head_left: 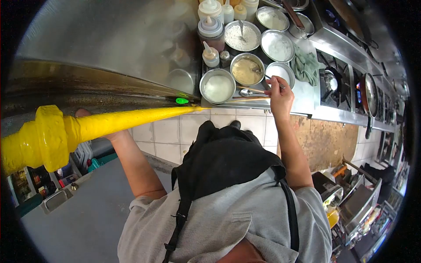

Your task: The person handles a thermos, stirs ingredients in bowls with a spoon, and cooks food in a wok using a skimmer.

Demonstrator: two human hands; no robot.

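Observation:
My right hand (280, 94) is closed on the handle of a spoon (262, 73), whose bowl end rests in a round metal bowl of yellowish powder (246, 71). Just beyond my fingers is a metal bowl of white contents (280, 71). Another metal bowl with pale contents (217, 87) sits at the counter's front edge. Between it and my right hand lie a metal spoon (251, 93) and thin wooden sticks (250, 99). My left hand (85, 115) is on the far left, mostly hidden behind a yellow pipe (105, 127); its fingers cannot be made out.
Squeeze bottles (210, 30) and more bowls (242, 36) stand farther back. A green cloth (305, 65) lies beside the stove (335, 83), where a pan (369, 94) sits. The yellow pipe crosses the left side in front of a metal surface (109, 39).

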